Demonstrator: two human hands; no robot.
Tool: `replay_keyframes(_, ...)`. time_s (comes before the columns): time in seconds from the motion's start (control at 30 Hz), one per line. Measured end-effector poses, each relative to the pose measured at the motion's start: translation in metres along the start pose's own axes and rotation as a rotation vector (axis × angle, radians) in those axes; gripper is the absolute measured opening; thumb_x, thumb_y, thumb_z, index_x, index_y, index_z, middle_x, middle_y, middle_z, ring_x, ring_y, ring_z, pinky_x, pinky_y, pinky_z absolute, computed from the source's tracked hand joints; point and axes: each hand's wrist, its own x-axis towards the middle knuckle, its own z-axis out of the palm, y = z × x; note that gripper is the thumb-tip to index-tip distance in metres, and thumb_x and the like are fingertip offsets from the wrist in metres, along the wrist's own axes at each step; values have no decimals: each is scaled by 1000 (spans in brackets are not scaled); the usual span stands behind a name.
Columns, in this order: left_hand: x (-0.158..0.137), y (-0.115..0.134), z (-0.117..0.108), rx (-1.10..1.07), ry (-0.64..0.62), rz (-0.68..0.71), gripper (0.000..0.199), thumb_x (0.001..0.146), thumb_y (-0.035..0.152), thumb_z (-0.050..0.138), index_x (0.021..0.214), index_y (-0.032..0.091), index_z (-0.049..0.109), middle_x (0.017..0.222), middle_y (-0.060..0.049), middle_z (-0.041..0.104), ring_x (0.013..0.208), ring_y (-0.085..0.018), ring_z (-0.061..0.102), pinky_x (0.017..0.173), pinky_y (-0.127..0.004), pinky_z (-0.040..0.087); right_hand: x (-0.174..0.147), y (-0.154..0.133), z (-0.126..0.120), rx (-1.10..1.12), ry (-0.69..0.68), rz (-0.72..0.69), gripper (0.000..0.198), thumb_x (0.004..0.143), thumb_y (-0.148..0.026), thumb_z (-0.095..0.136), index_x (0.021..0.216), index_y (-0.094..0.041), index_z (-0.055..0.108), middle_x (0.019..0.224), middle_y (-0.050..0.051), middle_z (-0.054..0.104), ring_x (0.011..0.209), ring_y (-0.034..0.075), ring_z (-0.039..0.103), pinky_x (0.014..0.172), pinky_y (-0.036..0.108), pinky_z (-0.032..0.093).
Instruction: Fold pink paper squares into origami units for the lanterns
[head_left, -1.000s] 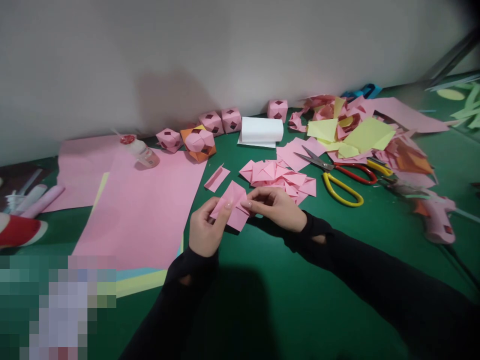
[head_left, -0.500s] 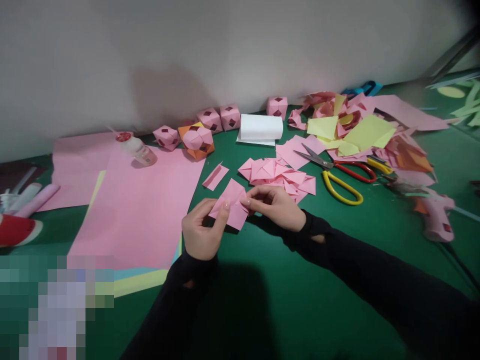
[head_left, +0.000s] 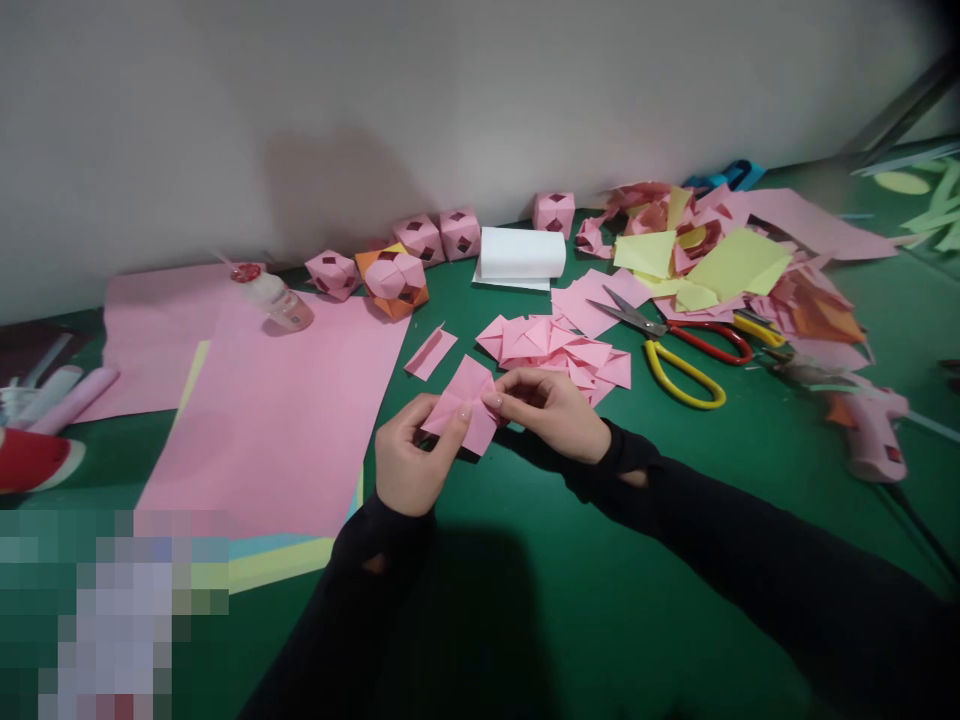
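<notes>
A small pink piece of origami paper with crease lines is held between both hands, just above the green table. My left hand grips its left side, thumb lying across the front face and fingers behind. At the right corner, my right hand pinches the paper between thumb and fingertips. Close behind lies a pile of folded pink paper pieces. A small folded pink strip rests behind the left hand.
Scissors with red and yellow handles lie right of the pile, near a pink glue gun and paper scraps. Pink paper cubes and a white roll line the wall. A bottle stands on pink sheets.
My left hand has shifted slightly right, its thumb sliding across the paper toward the right hand. The right hand stays almost still, pinching the same corner.
</notes>
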Motion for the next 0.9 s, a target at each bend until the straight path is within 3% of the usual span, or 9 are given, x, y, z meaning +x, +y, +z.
replay_keyframes(0.9, 0, -1, -1, -2, -5, -23, 22, 79, 38, 66, 72, 18, 69, 67, -1, 66, 57, -13, 53, 53, -24, 43, 0, 1, 0, -24, -11, 14, 31, 70, -42, 79, 78, -16, 63, 69, 1, 65, 63, 12, 59, 60, 27, 48)
